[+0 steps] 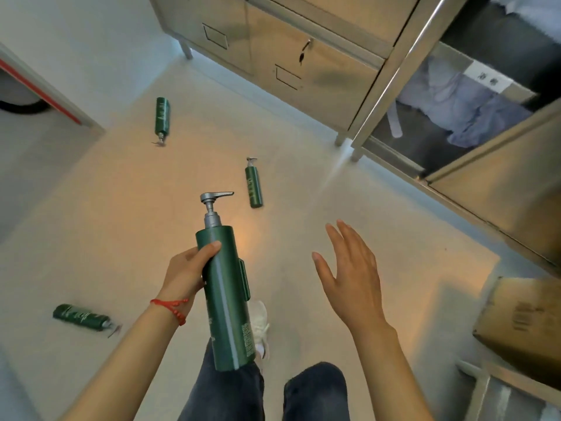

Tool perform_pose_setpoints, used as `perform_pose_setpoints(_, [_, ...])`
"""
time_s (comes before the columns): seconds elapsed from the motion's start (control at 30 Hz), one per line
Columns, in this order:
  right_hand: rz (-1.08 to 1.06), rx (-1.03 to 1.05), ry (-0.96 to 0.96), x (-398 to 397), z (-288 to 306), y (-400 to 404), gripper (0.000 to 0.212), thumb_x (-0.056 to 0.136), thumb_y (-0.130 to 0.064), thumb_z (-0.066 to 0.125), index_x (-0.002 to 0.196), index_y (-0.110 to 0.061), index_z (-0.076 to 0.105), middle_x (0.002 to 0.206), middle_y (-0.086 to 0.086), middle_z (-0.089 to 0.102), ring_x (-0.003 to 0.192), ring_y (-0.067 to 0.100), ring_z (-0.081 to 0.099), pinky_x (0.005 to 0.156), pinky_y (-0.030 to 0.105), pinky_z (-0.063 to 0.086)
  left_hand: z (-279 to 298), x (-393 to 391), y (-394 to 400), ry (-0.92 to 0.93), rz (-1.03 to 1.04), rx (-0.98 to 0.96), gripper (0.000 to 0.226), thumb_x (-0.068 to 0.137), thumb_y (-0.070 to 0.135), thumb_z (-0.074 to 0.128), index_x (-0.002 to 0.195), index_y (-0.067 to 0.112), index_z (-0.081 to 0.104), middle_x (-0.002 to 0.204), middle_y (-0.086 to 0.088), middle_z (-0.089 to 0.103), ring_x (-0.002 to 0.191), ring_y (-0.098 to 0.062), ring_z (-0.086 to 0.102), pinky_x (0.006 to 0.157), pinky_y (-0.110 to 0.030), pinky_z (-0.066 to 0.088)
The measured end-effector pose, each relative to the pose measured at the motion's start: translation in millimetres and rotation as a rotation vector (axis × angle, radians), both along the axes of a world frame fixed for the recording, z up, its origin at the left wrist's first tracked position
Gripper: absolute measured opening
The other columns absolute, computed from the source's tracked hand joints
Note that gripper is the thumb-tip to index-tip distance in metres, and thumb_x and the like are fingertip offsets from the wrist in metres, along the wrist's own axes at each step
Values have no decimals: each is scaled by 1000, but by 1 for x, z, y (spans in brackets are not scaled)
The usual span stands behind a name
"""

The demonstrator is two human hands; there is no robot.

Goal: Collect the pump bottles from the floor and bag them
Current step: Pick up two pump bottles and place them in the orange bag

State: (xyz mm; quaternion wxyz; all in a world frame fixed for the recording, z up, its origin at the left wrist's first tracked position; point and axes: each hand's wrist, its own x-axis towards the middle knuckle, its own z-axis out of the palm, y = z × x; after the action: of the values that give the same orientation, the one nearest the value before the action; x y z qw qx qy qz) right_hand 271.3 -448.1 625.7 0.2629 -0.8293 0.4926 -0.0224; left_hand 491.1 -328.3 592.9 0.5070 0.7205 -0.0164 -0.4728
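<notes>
My left hand (186, 270) grips a tall green pump bottle (226, 299) with a silver pump head, held upright above my legs. To its right, my right hand (349, 275) hovers open, fingers straight, holding nothing. Three more green pump bottles lie on their sides on the pale floor: one far left (162, 115), one in the middle ahead (254, 186), one near left (81, 316). No bag is in view.
Steel cabinets (288, 50) line the far side, and a steel shelf unit with blue cloth (461, 113) stands at the right. A cardboard box (522, 326) sits on a low steel surface at the lower right. A white wall with a red strip (39, 86) is at left.
</notes>
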Motion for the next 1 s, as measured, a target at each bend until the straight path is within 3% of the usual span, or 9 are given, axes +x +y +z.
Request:
perform_pose_setpoints(0.27, [56, -22, 3, 102, -16, -78, 55, 89, -47, 39, 138, -23, 34, 147, 7, 37, 135, 25, 34, 104, 33, 19, -11, 98, -73, -30, 93, 5, 17, 79, 30, 64, 73, 15, 65, 57, 9, 71, 54, -5, 66, 44, -18, 50])
perform_pose_setpoints(0.5, [149, 7, 51, 178, -62, -178, 55, 90, -46, 40, 140, -24, 31, 150, 5, 33, 137, 24, 31, 105, 32, 15, -48, 163, -159, -34, 140, 41, 17, 78, 31, 65, 70, 16, 65, 54, 11, 69, 53, -2, 64, 46, -19, 50])
perform_pose_setpoints(0.67, [265, -31, 55, 237, -95, -245, 49, 92, -35, 49, 136, -16, 39, 145, 11, 41, 133, 28, 38, 104, 34, 21, -77, 209, -221, -10, 161, 48, 18, 75, 32, 68, 69, 15, 64, 52, 10, 68, 51, -2, 62, 46, -16, 50])
perform_pose_setpoints(0.83, [318, 29, 69, 288, -162, -280, 48, 93, -33, 48, 136, -13, 40, 146, 12, 39, 135, 28, 35, 108, 35, 19, -134, 252, -259, -19, 139, 79, 17, 76, 30, 67, 66, 17, 63, 54, 8, 68, 52, -2, 62, 49, -17, 51])
perform_pose_setpoints(1.0, [315, 76, 103, 325, -264, -298, 47, 94, -34, 44, 136, -14, 39, 147, 12, 37, 136, 27, 32, 111, 36, 20, -231, 285, -280, -17, 116, 149, 16, 77, 30, 67, 68, 17, 63, 70, -4, 65, 64, -15, 61, 63, -29, 50])
